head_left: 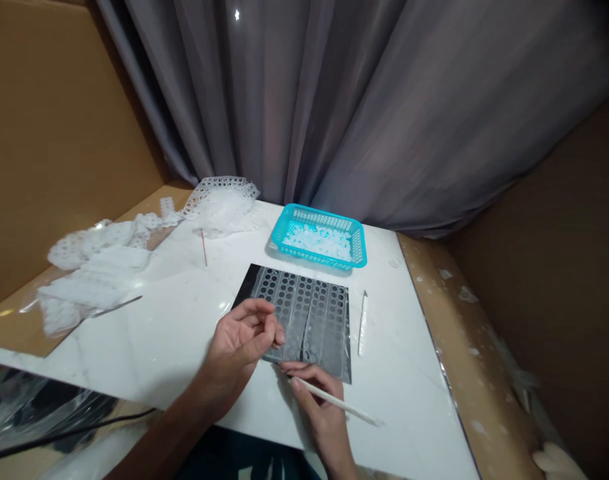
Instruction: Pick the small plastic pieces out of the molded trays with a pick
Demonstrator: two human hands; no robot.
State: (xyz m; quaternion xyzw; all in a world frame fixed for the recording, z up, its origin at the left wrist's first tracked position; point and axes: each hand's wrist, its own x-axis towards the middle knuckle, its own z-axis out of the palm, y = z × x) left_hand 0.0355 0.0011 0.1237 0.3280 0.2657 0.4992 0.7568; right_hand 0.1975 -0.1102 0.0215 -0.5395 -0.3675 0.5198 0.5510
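A dark board [241, 290] lies on the white tabletop, covered by clear sheets [314, 313] with rows of round holes and discs. Above its near left part is my left hand [247, 337], its fingers curled and the thumb against them. Whatever may be in that pinch is too small to make out. Close by, at the board's near edge, my right hand [321, 400] is closed around a slim white pen-like tool [351, 410], which slants down to the right. A second slim white tool [363, 327] rests on the table right of the board.
Behind the board stands a turquoise basket [359, 250] holding many small whitish pieces. Punched clear sheets [224, 200] and white scraps [94, 267] are heaped at the left. A thin red stick [203, 247] and a pointed metal tool [117, 307] lie nearby. Cardboard walls [49, 133] flank the table.
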